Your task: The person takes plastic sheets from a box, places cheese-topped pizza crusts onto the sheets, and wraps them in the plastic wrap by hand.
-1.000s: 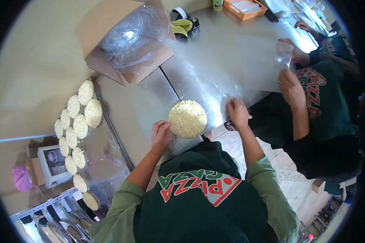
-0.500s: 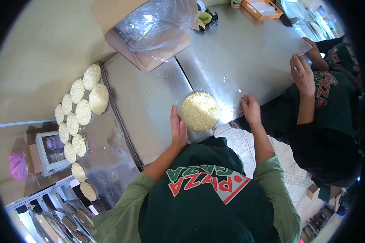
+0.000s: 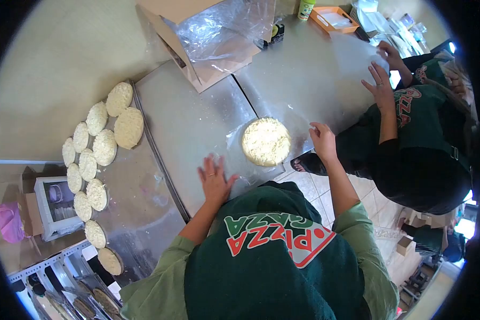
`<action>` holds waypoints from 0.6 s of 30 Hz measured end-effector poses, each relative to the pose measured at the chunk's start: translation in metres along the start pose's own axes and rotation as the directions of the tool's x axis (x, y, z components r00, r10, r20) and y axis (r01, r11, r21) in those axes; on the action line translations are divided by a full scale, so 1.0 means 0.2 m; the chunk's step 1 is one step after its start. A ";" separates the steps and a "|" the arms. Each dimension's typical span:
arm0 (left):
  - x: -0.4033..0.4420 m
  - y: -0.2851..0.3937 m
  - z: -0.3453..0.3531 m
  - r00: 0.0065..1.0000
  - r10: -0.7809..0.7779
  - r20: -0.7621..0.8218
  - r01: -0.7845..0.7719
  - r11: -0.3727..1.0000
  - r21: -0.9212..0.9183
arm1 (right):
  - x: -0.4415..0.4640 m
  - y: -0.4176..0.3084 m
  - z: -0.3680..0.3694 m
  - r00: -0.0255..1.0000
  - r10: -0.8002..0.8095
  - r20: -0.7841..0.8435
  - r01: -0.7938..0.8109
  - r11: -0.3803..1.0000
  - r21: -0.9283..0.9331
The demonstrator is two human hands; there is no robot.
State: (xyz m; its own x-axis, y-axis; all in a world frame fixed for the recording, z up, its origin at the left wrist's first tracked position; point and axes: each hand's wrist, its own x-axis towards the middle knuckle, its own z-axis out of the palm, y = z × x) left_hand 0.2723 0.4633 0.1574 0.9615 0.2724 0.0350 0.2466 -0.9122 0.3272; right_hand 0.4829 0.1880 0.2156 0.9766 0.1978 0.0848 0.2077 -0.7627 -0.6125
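Note:
A round pizza base topped with shredded cheese (image 3: 266,142) lies on a clear plastic film (image 3: 234,133) on the steel table. My left hand (image 3: 215,182) is to the left of the base, fingers spread over the tabletop and holding nothing. To the right of the base, apart from it, is my right hand (image 3: 324,142) with its fingers bent in a pinch. Whether those fingertips grip the film's edge is too fine to make out.
Several cheese-topped bases (image 3: 104,148) stand on the left counter, past a raised metal edge (image 3: 157,144). A cardboard box (image 3: 202,80) lined with plastic is at the back. On the right, a co-worker's hand (image 3: 381,88) is at a clear sheet (image 3: 352,58). An orange tray (image 3: 333,20) sits far back.
My left hand has left the base's side, moved left and down, and spread open. My right hand has shifted slightly left. The co-worker's hands have moved left with the sheet.

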 end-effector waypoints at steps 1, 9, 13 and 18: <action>0.05 0.05 0.00 0.997 0.076 0.027 -0.075 0.996 -0.040 | 0.01 0.00 0.00 1.000 -0.004 -0.006 0.003 1.000 -0.012; 0.13 0.21 -0.03 0.828 -0.458 0.323 0.483 0.291 -0.825 | 0.01 -0.07 -0.07 1.000 -0.013 0.003 0.013 0.998 -0.062; 0.24 0.32 -0.12 0.831 -0.302 0.467 0.471 -0.064 -0.880 | 0.00 -0.11 -0.04 0.998 -0.043 0.054 0.046 0.997 -0.063; 0.52 0.62 0.03 0.854 -0.198 0.481 0.496 0.033 -0.868 | -0.03 -0.18 0.02 0.974 -0.183 0.130 0.180 0.983 0.038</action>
State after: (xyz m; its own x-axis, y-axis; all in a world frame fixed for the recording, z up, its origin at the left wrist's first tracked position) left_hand 0.4039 0.3774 0.1968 0.8308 0.2662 -0.4887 0.3799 0.3705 0.8476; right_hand 0.4690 0.2170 0.2335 0.9063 0.4124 0.0927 0.3774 -0.6905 -0.6171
